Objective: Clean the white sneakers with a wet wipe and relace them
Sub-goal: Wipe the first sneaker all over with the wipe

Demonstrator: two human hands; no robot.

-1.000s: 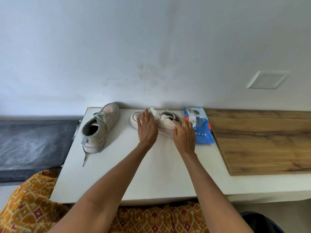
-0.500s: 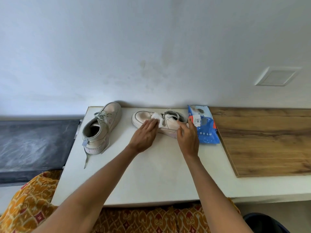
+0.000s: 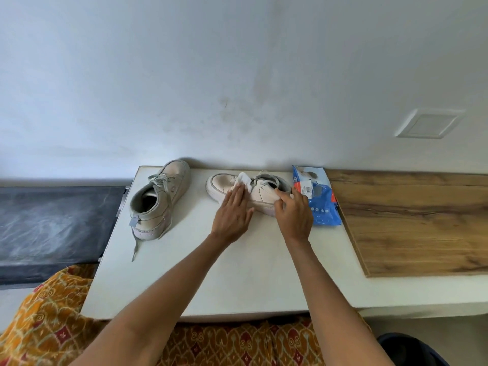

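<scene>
Two white sneakers lie on the white table (image 3: 237, 273). The right sneaker (image 3: 261, 192) lies sideways, toe pointing left. My left hand (image 3: 232, 215) presses a white wet wipe (image 3: 244, 180) against its upper with straight fingers. My right hand (image 3: 293, 212) grips the heel end of the same shoe, fingers curled on it. The left sneaker (image 3: 161, 199) stands apart near the table's left edge, laced, with one lace end trailing toward me.
A blue wet wipe pack (image 3: 319, 202) lies just right of my right hand. A wooden board (image 3: 412, 220) covers the right part of the surface. A dark slab (image 3: 52, 223) sits lower on the left. Patterned orange cloth (image 3: 52, 326) lies at the near edge.
My left hand has drawn back from over the toe toward me, and its fingertips now press the wipe on the shoe's side. My right hand stays at the heel.
</scene>
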